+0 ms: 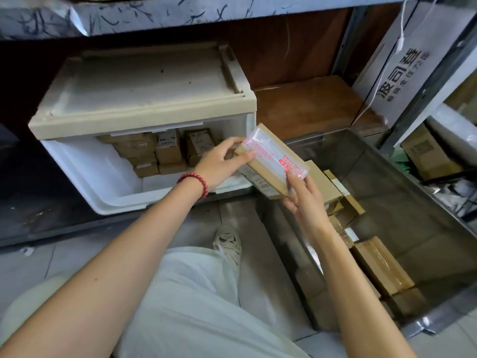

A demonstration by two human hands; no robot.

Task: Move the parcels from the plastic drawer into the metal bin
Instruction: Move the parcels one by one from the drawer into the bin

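A brown cardboard parcel (268,161) with clear tape printed in red hangs between the drawer and the bin. My left hand (222,164) pinches its far left end, and my right hand (304,200) grips its near right end. The white plastic drawer (103,182) stands pulled out of its beige cabinet (144,99), with several brown parcels (165,151) stacked at its back. The metal bin (402,192) sits on the floor to the right and holds several parcels (379,264) along its near left side.
A shelf board (180,11) runs overhead. A white printed panel (402,71) with a hanging cable leans at the right, beside a metal rack post and more cartons (428,156). My knee in pale trousers and a shoe (227,244) lie between drawer and bin.
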